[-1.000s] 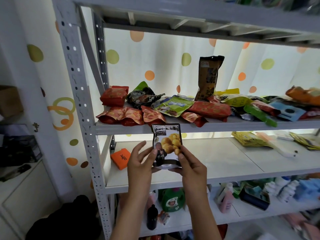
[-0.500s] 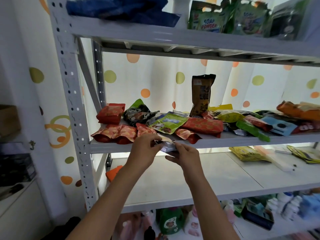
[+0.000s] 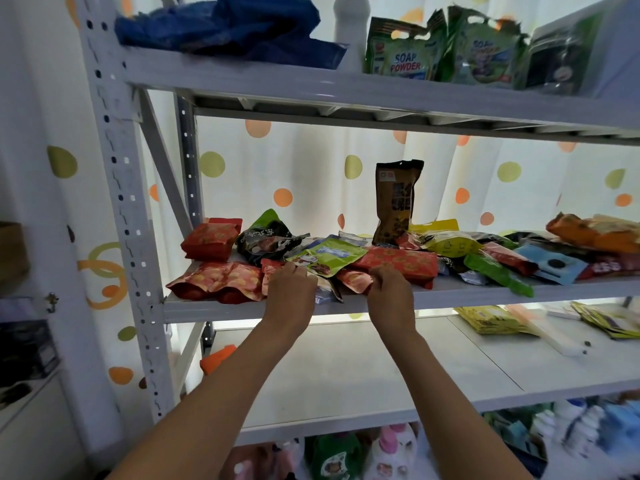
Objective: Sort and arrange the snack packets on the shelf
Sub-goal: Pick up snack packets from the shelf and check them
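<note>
- I see both hands up at the front edge of the middle shelf point(image 3: 450, 294), backs toward the camera, fingers curled down onto the heap of packets.
- My left hand point(image 3: 291, 292) rests against the small packet point(image 3: 327, 293) lying flat at the front edge, between the two hands; only a sliver of it shows, dark and bluish, so I cannot tell which way its long axis runs or where its top points.
- I cannot tell whether the left fingers pinch that packet or only touch it.
- My right hand point(image 3: 389, 289) sits just right of it, fingertips on a red packet point(image 3: 353, 279) that pokes out from under the pile; whether it grips it is hidden by the knuckles.
- A green packet point(image 3: 327, 255) lies flat just behind both hands, its long axis running from front-left to back-right.
- A long red packet point(image 3: 398, 263) lies beside it, lengthwise along the shelf.
- Toward the shelf's left end lie two red packets point(image 3: 221, 281) side by side at the front edge, with a red box-shaped pack point(image 3: 211, 239) behind them near the back.
- A tall brown packet point(image 3: 396, 202) stands upright near the back edge, about mid-shelf.
- On the top shelf stand soap powder bags point(image 3: 403, 53).
</note>
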### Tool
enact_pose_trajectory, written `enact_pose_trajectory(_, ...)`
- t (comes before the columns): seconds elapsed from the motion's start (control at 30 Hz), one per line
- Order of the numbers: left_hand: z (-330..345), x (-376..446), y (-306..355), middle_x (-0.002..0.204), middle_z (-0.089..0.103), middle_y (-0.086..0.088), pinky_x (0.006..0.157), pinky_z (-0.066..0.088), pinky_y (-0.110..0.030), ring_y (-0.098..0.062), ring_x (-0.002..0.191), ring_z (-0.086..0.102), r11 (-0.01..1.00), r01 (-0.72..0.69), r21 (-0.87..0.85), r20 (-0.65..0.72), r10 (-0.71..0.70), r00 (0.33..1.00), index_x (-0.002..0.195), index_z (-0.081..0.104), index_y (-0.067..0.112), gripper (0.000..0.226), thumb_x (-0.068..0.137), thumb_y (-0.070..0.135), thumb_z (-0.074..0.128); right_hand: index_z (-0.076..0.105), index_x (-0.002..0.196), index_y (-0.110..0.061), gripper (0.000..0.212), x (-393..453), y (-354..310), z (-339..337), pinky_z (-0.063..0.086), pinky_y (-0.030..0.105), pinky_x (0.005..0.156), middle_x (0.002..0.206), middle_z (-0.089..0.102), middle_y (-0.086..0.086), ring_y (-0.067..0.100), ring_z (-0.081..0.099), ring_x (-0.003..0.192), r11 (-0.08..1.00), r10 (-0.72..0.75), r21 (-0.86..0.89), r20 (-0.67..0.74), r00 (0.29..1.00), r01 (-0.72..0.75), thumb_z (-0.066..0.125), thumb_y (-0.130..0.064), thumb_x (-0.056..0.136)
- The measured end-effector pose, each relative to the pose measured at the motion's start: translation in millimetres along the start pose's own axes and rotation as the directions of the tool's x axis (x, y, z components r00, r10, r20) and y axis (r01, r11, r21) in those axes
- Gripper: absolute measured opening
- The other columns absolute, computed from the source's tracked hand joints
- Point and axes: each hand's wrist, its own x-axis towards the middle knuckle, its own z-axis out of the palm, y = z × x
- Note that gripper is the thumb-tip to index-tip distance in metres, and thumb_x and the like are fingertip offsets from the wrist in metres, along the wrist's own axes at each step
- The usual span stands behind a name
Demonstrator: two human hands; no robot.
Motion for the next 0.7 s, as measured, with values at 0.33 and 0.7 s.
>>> enact_pose_trajectory(0.33, 14, 10, 27, 0.121, 0.061, -0.007, 0.099, 0.038, -0.04, -0.03, 0.126, 0.042, 0.991, 0.036, 0.129, 0.225, -0.065, 0.972, 0.112, 0.067, 0.012, 0.025, 0.093, 0.007, 0.052, 0.067, 0.125, -0.013, 0.035, 18, 27, -3, 0.047, 0.031, 0.086, 0.121, 0.069, 0.008, 0.027, 0.063, 0.109, 0.993, -0.022, -0.108, 0.227, 0.974, 0.048, 0.053, -0.006, 0.094)
enact_pose_trajectory(0.7, 18, 6, 26, 0.132, 0.054, -0.005, 0.113, 0.018, -0.059, -0.027, 0.134, 0.033, 0.996, 0.084, 0.0, 0.303, -0.08, 0.95, 0.123, 0.054, 0.017, 0.029, 0.096, 0.022, 0.046, 0.074, 0.11, -0.018, 0.033, -14, 31, -5, 0.053, 0.031, 0.07, 0.097, 0.075, 0.004, 0.024, 0.067, 0.087, 0.989, -0.107, -0.108, -0.047, 0.993, 0.101, 0.054, -0.004, 0.089)
